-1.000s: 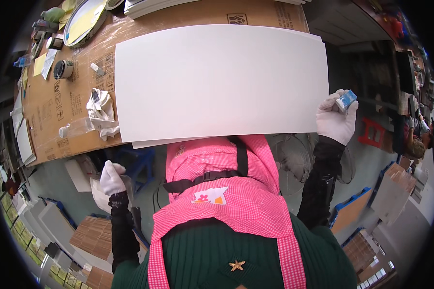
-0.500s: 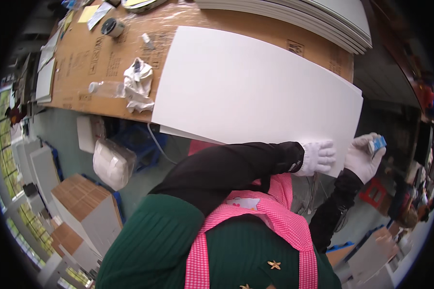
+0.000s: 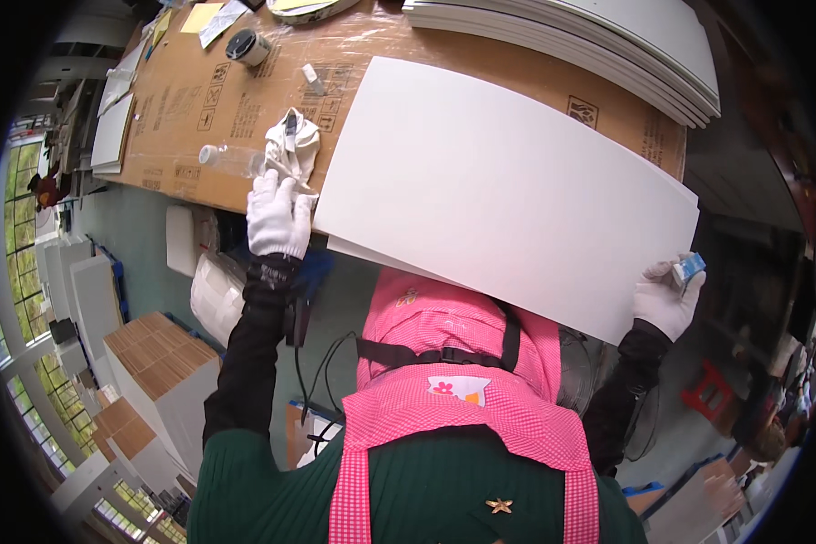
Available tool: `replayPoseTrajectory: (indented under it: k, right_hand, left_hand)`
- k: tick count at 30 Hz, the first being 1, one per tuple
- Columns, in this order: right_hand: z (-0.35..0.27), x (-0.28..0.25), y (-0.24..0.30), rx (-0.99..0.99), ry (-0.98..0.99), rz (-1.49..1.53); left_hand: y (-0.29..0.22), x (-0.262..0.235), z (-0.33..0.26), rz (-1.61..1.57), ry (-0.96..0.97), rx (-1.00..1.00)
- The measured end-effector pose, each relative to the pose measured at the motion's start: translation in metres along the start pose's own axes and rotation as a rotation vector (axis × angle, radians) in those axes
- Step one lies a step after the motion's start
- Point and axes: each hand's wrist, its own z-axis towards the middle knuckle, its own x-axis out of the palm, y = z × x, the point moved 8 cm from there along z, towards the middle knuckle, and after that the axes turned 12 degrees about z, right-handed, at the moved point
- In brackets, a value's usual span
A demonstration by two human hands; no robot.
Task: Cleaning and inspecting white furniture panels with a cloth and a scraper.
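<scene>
A large white sheet [image 3: 508,186] lies on a cardboard-covered table [image 3: 199,127], its near edge hanging over toward me. My left hand [image 3: 276,216], in a white glove, rests at the sheet's near left corner, fingers spread, beside a crumpled white cloth [image 3: 292,145]. At the sheet's near right corner my right hand [image 3: 664,297], also gloved, is closed around a small blue and white object [image 3: 689,267]. A pink apron and green sleeves fill the lower part of the view.
A stack of white boards [image 3: 626,45] lies at the table's far right. A clear plastic bottle [image 3: 231,160], a tape roll [image 3: 245,45] and papers sit at the left. Cardboard boxes [image 3: 159,363] and white panels stand on the floor at the left.
My left hand has moved from the sheet's right side across to its near left corner. The view has swung, and the right hand still holds the small blue object.
</scene>
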Motion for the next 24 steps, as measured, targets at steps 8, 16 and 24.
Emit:
replayPoseTrajectory:
  k: [8, 16, 24]
  right_hand:
    - [0.004, 0.012, -0.022, -0.040, -0.045, 0.021]
    - [-0.003, -0.021, 0.043, -0.163, -0.066, 0.000]
    - [-0.002, -0.041, 0.031, -0.103, -0.120, 0.075]
  left_hand:
    - [-0.349, -0.073, -0.109, -0.550, -0.165, 1.117]
    - [-0.421, -0.013, -0.050, -0.262, -0.322, 1.286]
    - [-0.042, 0.007, 0.181, 0.094, 0.162, 0.006]
